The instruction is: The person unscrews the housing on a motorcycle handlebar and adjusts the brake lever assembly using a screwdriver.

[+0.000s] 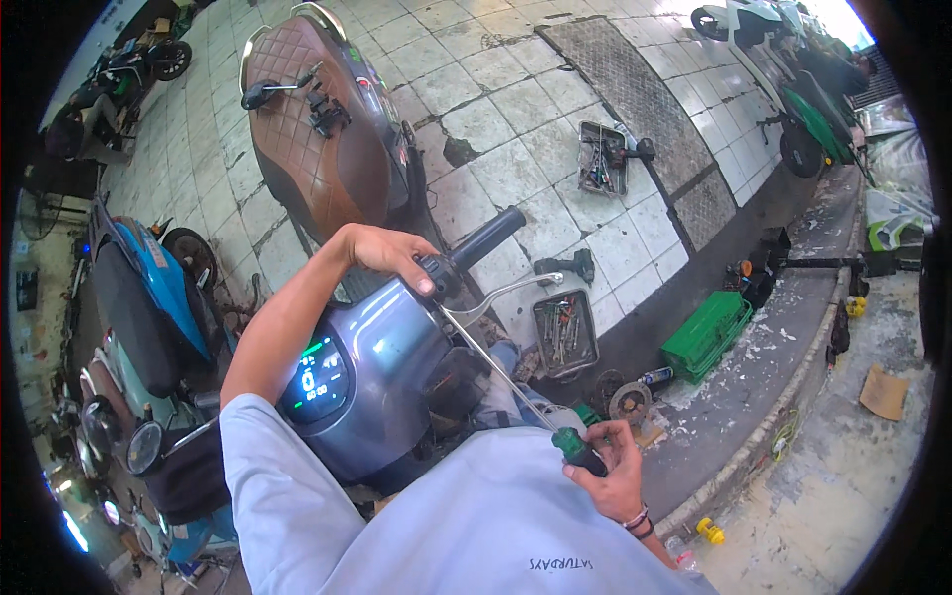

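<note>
My left hand rests on the switch housing of a grey scooter's handlebar, just inboard of the dark grip. My right hand is closed around the green-and-black handle of a long screwdriver. Its thin shaft runs up and left to the handlebar, near the silver brake lever. The scooter's lit display glows below my left forearm. My grey-sleeved arms and shirt fill the lower middle.
A brown quilted scooter seat stands behind the handlebar. Two metal tool trays lie on the tiled floor, with a green crate by the kerb. A blue scooter is at the left, more scooters at the far right.
</note>
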`<state>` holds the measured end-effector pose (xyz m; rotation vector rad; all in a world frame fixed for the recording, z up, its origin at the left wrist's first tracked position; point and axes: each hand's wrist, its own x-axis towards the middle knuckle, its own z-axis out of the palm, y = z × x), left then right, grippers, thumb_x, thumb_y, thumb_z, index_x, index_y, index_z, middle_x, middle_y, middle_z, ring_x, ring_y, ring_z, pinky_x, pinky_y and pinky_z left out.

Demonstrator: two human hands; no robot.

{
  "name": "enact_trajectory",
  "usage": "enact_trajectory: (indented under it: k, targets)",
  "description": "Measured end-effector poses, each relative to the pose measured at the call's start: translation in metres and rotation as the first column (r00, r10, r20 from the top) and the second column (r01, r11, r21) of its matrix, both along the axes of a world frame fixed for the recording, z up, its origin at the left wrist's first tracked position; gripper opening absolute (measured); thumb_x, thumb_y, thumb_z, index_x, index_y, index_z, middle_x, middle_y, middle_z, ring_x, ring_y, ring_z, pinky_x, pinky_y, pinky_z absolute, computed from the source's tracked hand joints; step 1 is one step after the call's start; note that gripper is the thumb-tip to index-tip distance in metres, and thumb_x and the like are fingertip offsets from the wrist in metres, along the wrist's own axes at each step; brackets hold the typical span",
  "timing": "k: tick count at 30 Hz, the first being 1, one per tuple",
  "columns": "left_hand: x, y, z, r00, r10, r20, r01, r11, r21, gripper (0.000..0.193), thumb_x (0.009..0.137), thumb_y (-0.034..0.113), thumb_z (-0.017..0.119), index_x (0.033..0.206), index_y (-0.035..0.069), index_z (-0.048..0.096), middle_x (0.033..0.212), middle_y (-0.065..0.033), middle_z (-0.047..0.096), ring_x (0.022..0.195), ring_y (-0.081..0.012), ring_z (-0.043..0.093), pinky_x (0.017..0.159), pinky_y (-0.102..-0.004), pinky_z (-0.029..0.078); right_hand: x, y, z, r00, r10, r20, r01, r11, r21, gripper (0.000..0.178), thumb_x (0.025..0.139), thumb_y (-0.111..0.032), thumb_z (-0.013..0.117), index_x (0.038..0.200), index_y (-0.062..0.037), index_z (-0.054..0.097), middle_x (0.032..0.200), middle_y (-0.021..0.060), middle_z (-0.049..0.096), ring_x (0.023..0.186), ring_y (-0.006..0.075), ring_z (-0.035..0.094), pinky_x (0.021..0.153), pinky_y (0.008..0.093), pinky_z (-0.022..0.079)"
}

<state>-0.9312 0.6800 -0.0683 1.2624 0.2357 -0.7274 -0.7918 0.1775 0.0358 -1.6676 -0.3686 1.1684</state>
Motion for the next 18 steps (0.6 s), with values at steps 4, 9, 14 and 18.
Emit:
enact_trajectory:
  k: [4,9,14,18]
  targets:
    - [0.004,0.001,0.0,1.0,-0.027,-0.001,0.027,0.999,0.022,0.076,0.09,0.038,0.089,0.143,-0.009,0.061,0.127,-0.0104,0.073,0.118,-0.018,0.065,0.105,-0.0344,0.052,-0.011,-0.019,-0.018,0.961,-0.224,-0.162,0.215,0.974,-0.071,0.049,0.092,-0.009,0.084,0.129,0.003,0.054,0.134,0.0195,0.062,0.098,0.0248,0.071,0.076,0.0372,0.067]
    - [0.002,-0.002,-0.001,0.998,-0.036,0.051,0.038,0.999,-0.039,0.075,0.092,0.04,0.088,0.142,-0.009,0.062,0.128,-0.0097,0.072,0.116,-0.0168,0.065,0.104,-0.0341,0.052,-0.002,0.002,0.005,0.895,-0.295,-0.334,0.276,0.955,-0.106,0.049,0.103,-0.018,0.071,0.141,0.0006,0.046,0.141,0.0226,0.059,0.085,0.0253,0.071,0.054,0.0335,0.063]
    - [-0.001,0.0,-0.01,1.0,-0.014,0.026,0.016,0.996,-0.087,0.089,0.084,0.05,0.092,0.142,-0.009,0.06,0.125,-0.0082,0.072,0.114,-0.0168,0.065,0.103,-0.034,0.052,0.001,-0.023,-0.014,0.888,-0.167,-0.428,0.2,0.979,0.034,0.041,0.109,-0.017,0.063,0.141,-0.0045,0.041,0.133,0.0245,0.063,0.076,0.0222,0.069,0.047,0.0335,0.059]
    - [0.003,0.0,-0.011,1.0,-0.012,0.011,0.012,0.996,-0.086,0.099,0.077,0.057,0.096,0.142,-0.008,0.06,0.122,-0.0067,0.072,0.113,-0.0166,0.065,0.102,-0.034,0.052,0.003,-0.026,-0.028,0.839,-0.207,-0.504,0.11,0.97,-0.217,0.04,0.113,-0.029,0.059,0.14,-0.0058,0.041,0.108,0.0237,0.073,0.059,0.0228,0.068,0.042,0.033,0.052]
